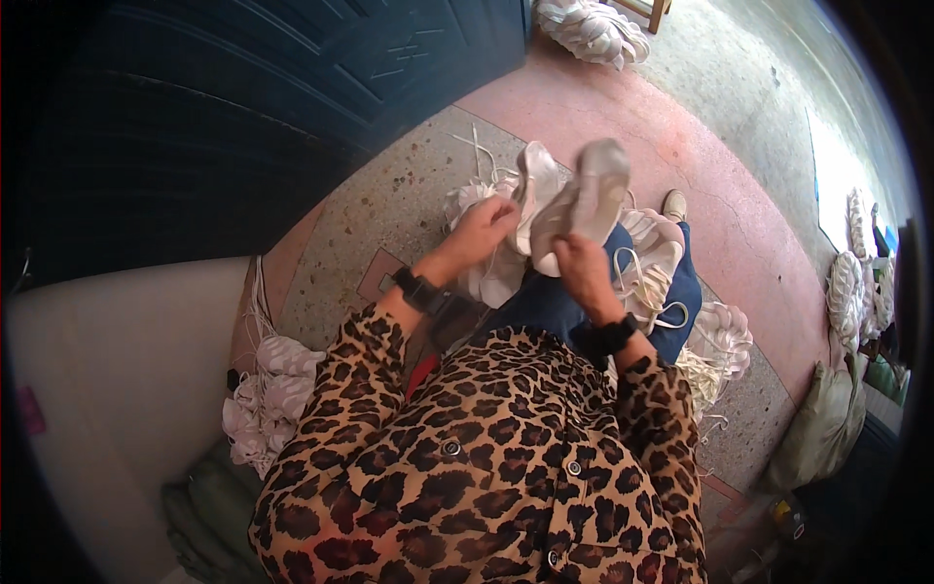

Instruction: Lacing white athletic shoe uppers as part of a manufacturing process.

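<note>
My right hand (582,268) is closed round the near end of a pale pinkish-white shoe upper (600,185) above my lap; its far end is smeared by motion. Just left of it, another white shoe upper (538,185) stands up, and the curled fingers of my left hand (489,226) pinch its edge. Under and beside my hands lie more white shoe uppers (491,277). Over my right knee rests a white shoe upper (654,255) with loose cream laces.
Bundles of shoe uppers lie at lower left (277,389), right (720,341) and far top (593,34). A dark blue panelled door (341,68) rises at upper left. A green-grey sack (822,428) leans at right. My shoe (674,205) is on the speckled floor.
</note>
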Motion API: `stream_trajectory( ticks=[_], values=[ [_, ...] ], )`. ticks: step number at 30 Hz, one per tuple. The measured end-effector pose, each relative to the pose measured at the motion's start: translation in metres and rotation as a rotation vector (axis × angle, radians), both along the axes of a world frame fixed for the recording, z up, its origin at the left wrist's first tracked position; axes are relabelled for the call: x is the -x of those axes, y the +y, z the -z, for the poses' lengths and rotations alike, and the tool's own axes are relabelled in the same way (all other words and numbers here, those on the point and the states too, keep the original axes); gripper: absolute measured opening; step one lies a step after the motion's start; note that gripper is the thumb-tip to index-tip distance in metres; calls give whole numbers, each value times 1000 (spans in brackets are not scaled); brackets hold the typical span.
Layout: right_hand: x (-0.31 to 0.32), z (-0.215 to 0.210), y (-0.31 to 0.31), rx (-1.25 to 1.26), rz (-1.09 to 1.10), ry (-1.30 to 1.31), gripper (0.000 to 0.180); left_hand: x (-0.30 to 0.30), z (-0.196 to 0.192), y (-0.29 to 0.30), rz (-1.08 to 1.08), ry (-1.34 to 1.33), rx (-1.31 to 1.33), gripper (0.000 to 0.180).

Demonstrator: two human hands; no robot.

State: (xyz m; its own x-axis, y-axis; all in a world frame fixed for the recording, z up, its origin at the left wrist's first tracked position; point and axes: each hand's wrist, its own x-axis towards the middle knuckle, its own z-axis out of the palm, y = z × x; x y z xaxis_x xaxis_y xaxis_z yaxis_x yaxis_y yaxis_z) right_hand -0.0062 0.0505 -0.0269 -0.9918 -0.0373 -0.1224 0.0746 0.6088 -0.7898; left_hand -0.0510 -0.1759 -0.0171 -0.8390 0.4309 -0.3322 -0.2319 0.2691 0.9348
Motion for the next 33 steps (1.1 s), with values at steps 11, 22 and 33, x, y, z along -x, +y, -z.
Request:
stream_trajectory(
  ticks=[11, 22, 33],
  values=[
    [-34, 25, 18, 409, 14, -10, 21, -13, 134, 38, -243, 72, 88, 40],
    [-47, 22, 41, 1107, 167, -144, 33, 0, 93, 51, 244, 602, 383, 48],
    [-105, -9, 138, 1758, 406, -223, 42, 21, -77, 90, 436, 544, 307, 24]
  ],
)
